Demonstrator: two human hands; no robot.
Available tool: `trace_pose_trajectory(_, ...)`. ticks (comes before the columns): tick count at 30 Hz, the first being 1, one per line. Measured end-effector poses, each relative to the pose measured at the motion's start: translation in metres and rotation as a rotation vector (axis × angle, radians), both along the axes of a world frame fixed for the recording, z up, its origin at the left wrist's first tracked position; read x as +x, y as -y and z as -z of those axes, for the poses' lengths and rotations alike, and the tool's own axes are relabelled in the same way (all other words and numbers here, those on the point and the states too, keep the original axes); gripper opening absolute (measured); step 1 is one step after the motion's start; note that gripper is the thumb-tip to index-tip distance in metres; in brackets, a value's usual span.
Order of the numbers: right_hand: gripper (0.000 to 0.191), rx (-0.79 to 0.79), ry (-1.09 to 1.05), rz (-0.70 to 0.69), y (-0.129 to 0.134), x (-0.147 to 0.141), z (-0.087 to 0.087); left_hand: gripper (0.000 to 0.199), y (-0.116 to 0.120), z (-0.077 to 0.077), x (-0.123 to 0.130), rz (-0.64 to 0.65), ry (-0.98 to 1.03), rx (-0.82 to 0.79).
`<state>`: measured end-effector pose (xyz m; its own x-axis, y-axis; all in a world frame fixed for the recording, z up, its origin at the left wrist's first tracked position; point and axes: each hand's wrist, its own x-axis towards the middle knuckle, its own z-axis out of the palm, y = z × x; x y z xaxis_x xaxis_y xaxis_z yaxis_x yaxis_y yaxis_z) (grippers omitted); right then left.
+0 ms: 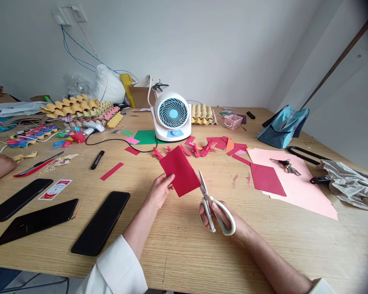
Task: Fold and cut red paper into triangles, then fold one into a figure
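Observation:
Near the middle of the table, my left hand pinches the left edge of a red sheet of paper, thumb on top, and holds it raised at a slant. In my right hand is a pair of scissors with white handles. Their blades are slightly apart and point away from me, with the tips by the right edge of the sheet. Behind the sheet lie several red cut and twisted paper pieces. A narrow red strip rests to the left.
A white fan stands at the back. Phones and a marker lie left. Another person's hand rests at the left edge. Pink paper with keys and a red sheet lies right, below a blue bag.

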<state>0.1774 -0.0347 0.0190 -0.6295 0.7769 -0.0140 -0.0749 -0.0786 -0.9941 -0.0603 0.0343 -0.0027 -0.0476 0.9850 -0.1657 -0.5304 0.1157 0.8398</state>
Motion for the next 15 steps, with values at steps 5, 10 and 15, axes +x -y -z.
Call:
trace_pose_trajectory(5,0.052,0.001,0.016,0.028,-0.002,-0.001,0.004,0.03,-0.003,-0.002,-0.004,-0.204,-0.079,0.146)
trace_pose_trajectory(10,0.052,-0.051,-0.037,0.16,-0.008,-0.002,0.011,0.024,0.001,-0.007,-0.001,-0.298,-0.263,0.281)
trace_pose_trajectory(15,0.046,-0.152,-0.197,0.344,-0.017,-0.005,0.017,0.015,0.015,-0.018,0.008,-0.242,-0.357,0.414)
